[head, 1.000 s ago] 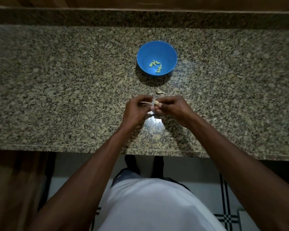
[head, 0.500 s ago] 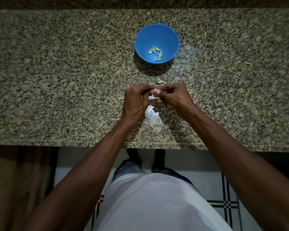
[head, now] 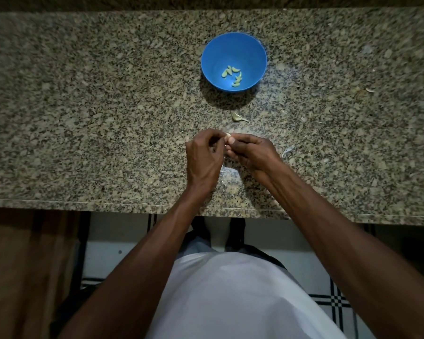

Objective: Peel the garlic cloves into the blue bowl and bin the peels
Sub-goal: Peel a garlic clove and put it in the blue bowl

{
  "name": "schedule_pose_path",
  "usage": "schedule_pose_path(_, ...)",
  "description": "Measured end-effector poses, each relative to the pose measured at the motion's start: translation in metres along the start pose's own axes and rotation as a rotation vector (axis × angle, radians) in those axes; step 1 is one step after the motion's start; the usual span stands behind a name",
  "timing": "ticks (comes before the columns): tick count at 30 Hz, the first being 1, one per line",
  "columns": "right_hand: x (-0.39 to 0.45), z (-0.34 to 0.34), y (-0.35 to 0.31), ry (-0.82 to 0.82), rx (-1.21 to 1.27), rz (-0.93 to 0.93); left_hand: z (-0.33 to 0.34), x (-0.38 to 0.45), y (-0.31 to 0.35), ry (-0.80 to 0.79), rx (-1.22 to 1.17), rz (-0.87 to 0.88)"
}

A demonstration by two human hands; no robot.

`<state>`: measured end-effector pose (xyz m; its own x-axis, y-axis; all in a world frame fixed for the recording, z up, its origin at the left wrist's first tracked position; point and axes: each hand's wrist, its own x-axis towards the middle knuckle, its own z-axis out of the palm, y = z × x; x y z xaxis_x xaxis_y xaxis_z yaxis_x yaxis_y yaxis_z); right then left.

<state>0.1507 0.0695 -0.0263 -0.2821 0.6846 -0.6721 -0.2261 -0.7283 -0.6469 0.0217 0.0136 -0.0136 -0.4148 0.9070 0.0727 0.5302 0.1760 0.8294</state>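
Both hands — left (head: 203, 156), right (head: 251, 151) — pinch one clove (head: 228, 136) between curled fingertips. The bowl (head: 213, 48) sits at 12 o'clock, a peel (head: 238, 117) between.

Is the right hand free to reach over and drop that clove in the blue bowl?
Probably yes. The right hand pinches the garlic clove together with the left hand, and only bare countertop and one unpeeled clove lie before the blue bowl.

No writing, label, brand or number can be read anywhere in this view. The blue bowl (head: 233, 47) is plain. The granite desk (head: 83, 106) bears only its speckle.
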Motion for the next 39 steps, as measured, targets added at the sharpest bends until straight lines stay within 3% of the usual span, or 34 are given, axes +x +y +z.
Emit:
schedule_pose_path(4, -0.001, -0.003, -0.003, -0.050, -0.092, -0.007, -0.002, 0.001, -0.009, -0.072, 0.077, 0.068)
schedule_pose_path(11, 0.001, -0.005, -0.016, -0.136, -0.512, -0.145, 0.002, -0.001, -0.025, -0.159, 0.147, 0.134)
schedule_pose_path(15, 0.001, -0.008, -0.012, -0.108, -0.407, -0.100, 0.004, -0.003, -0.027, -0.183, 0.125, 0.140)
schedule_pose_path(21, 0.003, -0.006, -0.008, -0.097, 0.046, 0.066, -0.001, -0.003, -0.028, -0.203, 0.113, 0.139)
schedule_pose_path(30, 0.008, -0.007, -0.009, 0.046, -0.123, -0.047, -0.010, -0.003, -0.032, -0.114, 0.019, -0.173)
schedule_pose_path(35, 0.009, -0.013, -0.012, 0.007, -0.319, -0.107, -0.013, -0.002, -0.034, -0.131, 0.023, -0.185)
schedule_pose_path(39, 0.008, -0.014, -0.010, -0.019, -0.385, -0.146, -0.011, 0.001, -0.027, -0.110, -0.053, -0.314)
